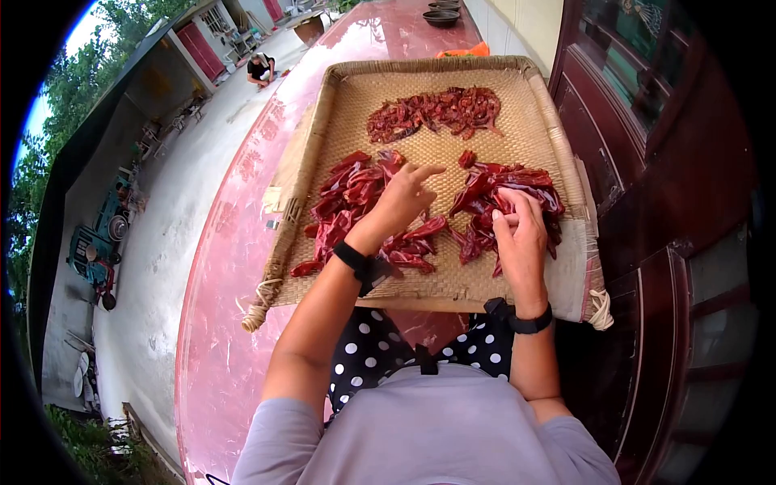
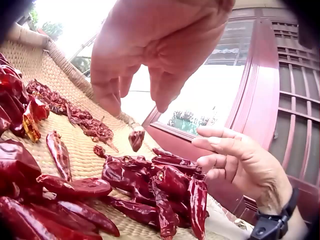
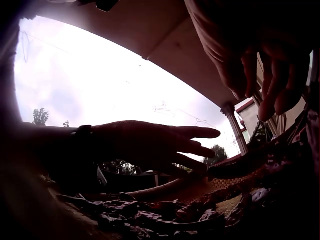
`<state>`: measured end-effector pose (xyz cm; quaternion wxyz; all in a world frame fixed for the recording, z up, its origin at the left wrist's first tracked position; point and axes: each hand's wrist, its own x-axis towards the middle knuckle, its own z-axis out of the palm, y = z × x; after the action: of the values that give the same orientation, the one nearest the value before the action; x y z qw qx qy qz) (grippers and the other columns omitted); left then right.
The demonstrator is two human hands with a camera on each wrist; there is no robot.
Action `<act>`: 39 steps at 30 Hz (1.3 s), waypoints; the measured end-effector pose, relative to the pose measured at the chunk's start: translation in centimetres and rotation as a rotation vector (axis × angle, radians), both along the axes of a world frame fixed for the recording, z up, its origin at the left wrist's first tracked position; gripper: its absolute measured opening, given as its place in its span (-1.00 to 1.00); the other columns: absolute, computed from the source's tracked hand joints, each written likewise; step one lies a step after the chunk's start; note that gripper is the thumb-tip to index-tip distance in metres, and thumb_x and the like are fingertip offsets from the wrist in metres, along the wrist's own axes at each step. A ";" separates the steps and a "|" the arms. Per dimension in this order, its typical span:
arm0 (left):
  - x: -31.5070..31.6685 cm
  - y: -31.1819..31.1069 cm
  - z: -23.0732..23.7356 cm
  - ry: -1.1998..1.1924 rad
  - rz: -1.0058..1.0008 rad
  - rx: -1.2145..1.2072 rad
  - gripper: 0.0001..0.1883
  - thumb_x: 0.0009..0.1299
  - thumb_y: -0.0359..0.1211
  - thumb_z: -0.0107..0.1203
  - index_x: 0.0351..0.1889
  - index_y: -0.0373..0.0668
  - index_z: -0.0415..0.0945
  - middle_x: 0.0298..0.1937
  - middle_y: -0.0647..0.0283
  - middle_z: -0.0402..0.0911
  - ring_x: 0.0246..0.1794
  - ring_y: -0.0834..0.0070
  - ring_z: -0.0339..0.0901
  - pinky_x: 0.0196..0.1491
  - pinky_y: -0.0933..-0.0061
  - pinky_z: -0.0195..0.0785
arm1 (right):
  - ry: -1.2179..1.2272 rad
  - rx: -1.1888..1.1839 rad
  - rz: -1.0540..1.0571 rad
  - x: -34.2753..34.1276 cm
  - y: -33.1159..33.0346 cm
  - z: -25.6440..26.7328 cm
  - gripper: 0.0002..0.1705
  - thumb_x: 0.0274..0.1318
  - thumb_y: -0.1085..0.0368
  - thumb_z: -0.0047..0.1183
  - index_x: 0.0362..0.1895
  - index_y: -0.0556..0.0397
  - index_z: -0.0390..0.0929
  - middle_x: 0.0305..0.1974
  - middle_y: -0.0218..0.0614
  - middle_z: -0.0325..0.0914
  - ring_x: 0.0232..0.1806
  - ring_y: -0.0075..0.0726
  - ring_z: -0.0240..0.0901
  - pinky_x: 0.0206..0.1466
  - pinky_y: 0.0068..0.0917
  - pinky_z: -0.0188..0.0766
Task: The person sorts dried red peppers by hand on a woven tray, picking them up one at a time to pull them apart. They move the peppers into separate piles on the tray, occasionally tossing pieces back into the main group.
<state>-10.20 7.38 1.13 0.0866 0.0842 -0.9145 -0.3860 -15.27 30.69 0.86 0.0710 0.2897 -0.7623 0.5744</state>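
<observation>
My left hand (image 1: 402, 199) hovers over the woven tray (image 1: 356, 97), above a pile of dried red chilies (image 1: 347, 194). Its fingers are loosely extended toward the right, holding nothing. A small chili piece (image 2: 136, 139) shows below those fingers in the left wrist view, apart from them. My right hand (image 1: 521, 234) is over the second pile of chilies (image 1: 505, 178), fingers loosely bent and thumb apart from them. Seen from the left wrist, this right hand (image 2: 245, 162) has nothing between its fingers. Both hands appear dark against the sky in the right wrist view.
Smaller, shrivelled chili pieces (image 1: 436, 111) lie in a band at the tray's far end. Under the tray is a pinkish-red marbled surface (image 1: 234, 267). A dark red door (image 1: 622, 129) stands close on the right. Bowls (image 1: 441, 16) sit far back; another person (image 1: 260, 70) crouches in the yard.
</observation>
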 end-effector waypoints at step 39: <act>1.4 -1.3 -0.6 -0.165 -0.080 -0.295 -0.73 0.34 -0.31 0.22 -0.02 -0.15 0.64 -0.25 0.13 0.69 -0.26 0.26 0.64 -0.19 0.27 0.47 | 0.179 0.171 0.103 2.0 0.7 -0.5 -0.77 0.24 0.35 0.11 -0.02 -0.05 0.59 -0.16 -0.21 0.60 -0.20 -0.01 0.59 -0.14 -0.22 0.52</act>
<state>-8.76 6.12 0.52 0.0072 0.0657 -0.9678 -0.2427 -13.30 31.35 0.34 0.0845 0.3835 -0.7832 0.4820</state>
